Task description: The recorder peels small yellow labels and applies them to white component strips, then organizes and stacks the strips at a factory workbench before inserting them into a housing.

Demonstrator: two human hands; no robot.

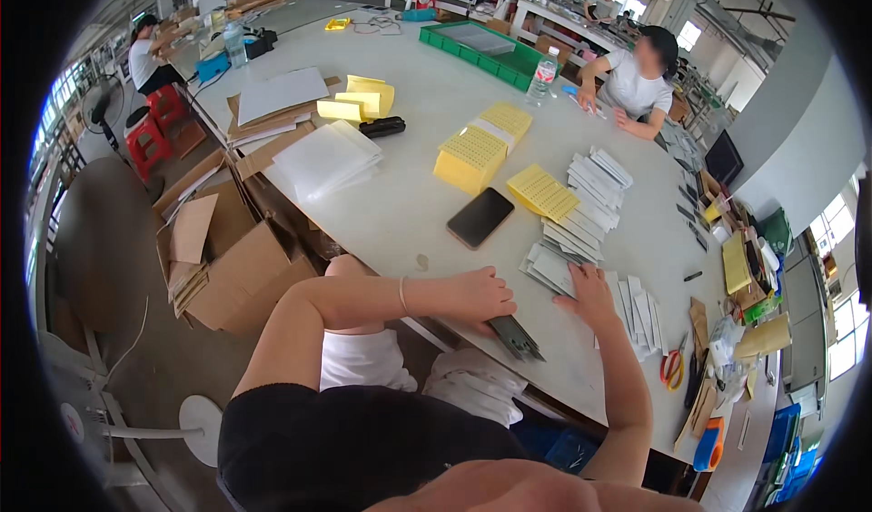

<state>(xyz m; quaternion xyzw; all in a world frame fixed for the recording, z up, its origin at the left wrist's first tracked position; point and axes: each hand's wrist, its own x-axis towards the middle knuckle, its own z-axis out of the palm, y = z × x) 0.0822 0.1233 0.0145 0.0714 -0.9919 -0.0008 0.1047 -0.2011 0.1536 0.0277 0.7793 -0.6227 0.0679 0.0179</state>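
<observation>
My left hand (481, 296) is closed round the end of a small stack of thin, dark grey flat strips (518, 339) at the table's near edge. To its right, my right hand (592, 298) lies with fingers and thumb spread, touching the near end of a row of overlapping white flat pieces (576, 234). More white strips (639, 312) lie fanned out just right of that hand. A few yellow label sheets (543, 192) rest against the white row. Beyond my left hand a dark-screened phone (480, 218) lies flat.
A thick yellow label stack (483, 149), a water bottle (545, 74) and a green tray (522, 65) stand farther back. Clear plastic sheets (327, 159) lie left; orange-handled scissors (672, 368) lie right. A co-worker (640, 85) sits across the table. Cardboard boxes (241, 276) stand on the floor.
</observation>
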